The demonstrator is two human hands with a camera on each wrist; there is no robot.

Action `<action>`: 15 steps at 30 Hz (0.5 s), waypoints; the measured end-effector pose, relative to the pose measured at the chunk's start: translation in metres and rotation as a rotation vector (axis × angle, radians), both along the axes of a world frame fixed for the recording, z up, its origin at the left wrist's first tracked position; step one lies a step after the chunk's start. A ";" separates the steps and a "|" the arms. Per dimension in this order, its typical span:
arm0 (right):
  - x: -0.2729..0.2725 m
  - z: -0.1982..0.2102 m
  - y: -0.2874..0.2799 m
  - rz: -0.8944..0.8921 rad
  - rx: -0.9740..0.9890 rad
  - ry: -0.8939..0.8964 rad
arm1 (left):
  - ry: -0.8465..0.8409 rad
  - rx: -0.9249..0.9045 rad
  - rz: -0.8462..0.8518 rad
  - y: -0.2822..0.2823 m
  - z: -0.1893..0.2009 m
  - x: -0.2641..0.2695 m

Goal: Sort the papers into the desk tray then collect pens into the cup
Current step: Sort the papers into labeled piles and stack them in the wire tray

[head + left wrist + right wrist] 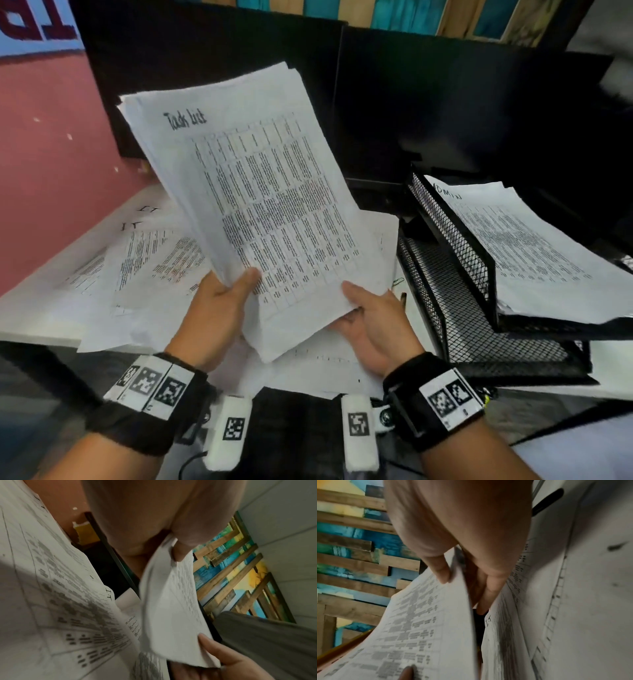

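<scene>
At the center of the head view, a stack of papers [260,205] headed "Task list" is held up above the bench [41,308], tilted toward the upper left. The left hand [219,308] pinches its lower left edge, thumb on the printed face and fingers hidden behind the sheets. The right hand [373,325] grips the lower right corner the same way, thumb on top; its fingers show only in the right wrist view, lying behind the sheets.

Loose papers [144,267] lie spread on the bench at lower left, partly covered by the held stack. At right stands a black mesh tray [455,308]; its upper tier holds a pile of sheets [534,250], cut off by the frame's right edge. Just left of the tray, a dark pen [403,297] and a paper clip [397,282] peek out, mostly hidden by the right hand. The print is too blurred to read.
</scene>
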State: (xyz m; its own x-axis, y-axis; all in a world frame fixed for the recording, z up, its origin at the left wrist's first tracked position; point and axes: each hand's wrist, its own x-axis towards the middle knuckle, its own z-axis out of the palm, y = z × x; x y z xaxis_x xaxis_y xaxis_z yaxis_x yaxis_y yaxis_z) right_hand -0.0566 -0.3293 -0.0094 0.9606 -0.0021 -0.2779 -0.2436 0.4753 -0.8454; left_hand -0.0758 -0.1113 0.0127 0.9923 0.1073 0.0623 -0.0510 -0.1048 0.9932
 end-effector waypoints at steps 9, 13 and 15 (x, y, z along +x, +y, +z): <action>-0.011 0.002 -0.056 -0.298 -0.020 0.025 | 0.004 0.072 -0.084 0.017 -0.018 -0.003; -0.028 0.000 -0.085 -0.393 -0.039 0.057 | -0.029 0.159 -0.059 0.033 -0.024 -0.003; -0.040 -0.003 -0.098 -0.423 -0.086 0.078 | -0.036 0.220 -0.046 0.039 -0.029 -0.003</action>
State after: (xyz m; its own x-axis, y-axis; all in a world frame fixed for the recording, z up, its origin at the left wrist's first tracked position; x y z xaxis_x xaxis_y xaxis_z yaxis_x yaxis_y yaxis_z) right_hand -0.0967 -0.4272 -0.0126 0.8464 -0.4168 -0.3314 -0.1076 0.4757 -0.8730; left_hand -0.0784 -0.0723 -0.0165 0.9925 0.0416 0.1150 -0.0962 -0.3159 0.9439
